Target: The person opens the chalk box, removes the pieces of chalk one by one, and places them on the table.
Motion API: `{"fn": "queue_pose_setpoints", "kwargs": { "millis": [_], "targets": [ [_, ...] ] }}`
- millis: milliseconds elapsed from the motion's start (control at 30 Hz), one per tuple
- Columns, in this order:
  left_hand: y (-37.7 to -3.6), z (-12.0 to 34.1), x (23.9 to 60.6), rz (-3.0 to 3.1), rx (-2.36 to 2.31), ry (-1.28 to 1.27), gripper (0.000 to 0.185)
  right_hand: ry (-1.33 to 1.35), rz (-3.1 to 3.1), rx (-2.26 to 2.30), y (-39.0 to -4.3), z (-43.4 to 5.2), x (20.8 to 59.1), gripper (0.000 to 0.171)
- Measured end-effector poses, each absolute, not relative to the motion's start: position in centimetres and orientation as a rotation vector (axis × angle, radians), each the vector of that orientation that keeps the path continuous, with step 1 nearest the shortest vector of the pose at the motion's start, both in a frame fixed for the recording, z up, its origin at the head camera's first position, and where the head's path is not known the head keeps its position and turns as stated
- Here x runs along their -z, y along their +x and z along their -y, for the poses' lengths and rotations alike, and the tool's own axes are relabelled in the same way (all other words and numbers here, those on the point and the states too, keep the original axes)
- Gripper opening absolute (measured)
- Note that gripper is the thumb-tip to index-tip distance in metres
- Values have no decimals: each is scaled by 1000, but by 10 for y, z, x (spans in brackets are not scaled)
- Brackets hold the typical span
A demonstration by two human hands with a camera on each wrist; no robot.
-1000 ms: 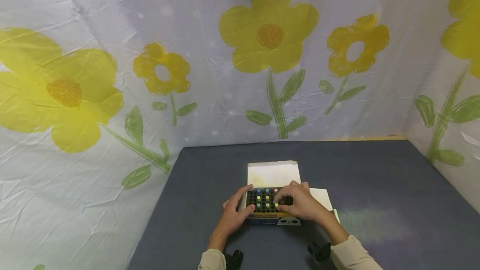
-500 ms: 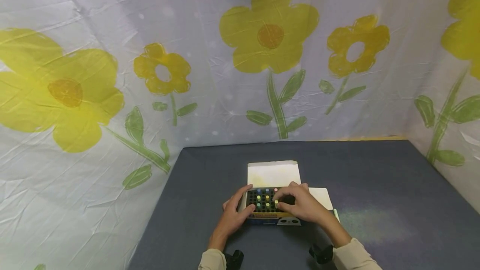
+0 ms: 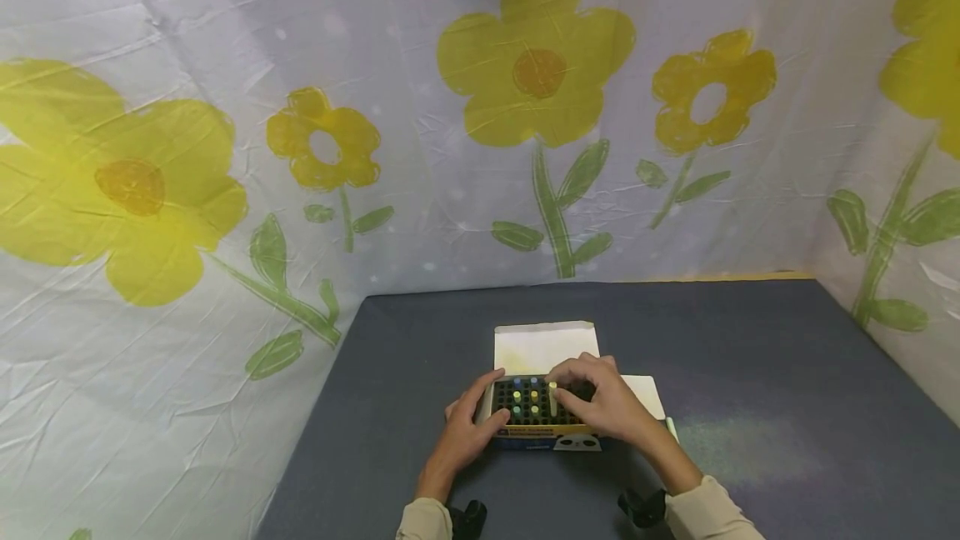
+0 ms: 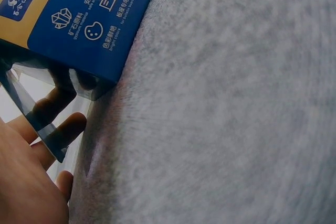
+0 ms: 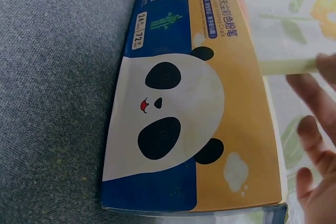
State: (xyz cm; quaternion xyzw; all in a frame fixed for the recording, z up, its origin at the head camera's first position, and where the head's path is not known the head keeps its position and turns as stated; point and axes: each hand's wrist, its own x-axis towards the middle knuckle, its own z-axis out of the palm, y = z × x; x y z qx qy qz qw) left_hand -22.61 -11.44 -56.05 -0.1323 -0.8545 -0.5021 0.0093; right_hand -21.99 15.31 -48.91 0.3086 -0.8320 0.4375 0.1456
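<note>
In the lower middle of the head view, the right hand (image 3: 603, 402) is pinching a pale yellow chalk stick (image 3: 553, 398) upright between thumb and fingers, over the right part of the open chalk box (image 3: 525, 432). The left hand (image 3: 459, 438) is gripping the box's left end, its thumb and fingers spreading across the corners. Other chalk sticks (image 3: 517, 397) are standing in the box's holes, and a white flap (image 3: 543, 342) is lying behind it on the dark table (image 3: 420, 348).
</note>
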Motion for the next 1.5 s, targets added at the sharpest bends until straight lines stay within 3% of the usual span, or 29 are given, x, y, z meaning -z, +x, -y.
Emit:
{"fn": "queue_pose_setpoints", "kwargs": {
  "millis": [767,1500],
  "targets": [
    [-228,113,562,2685,1560,-402,58,743,2291,-1456,-221,-177,484,21],
    [-227,114,561,2684,1540,-369,59,517,2379,-1445,-207,-237,493,20]
  ]
}}
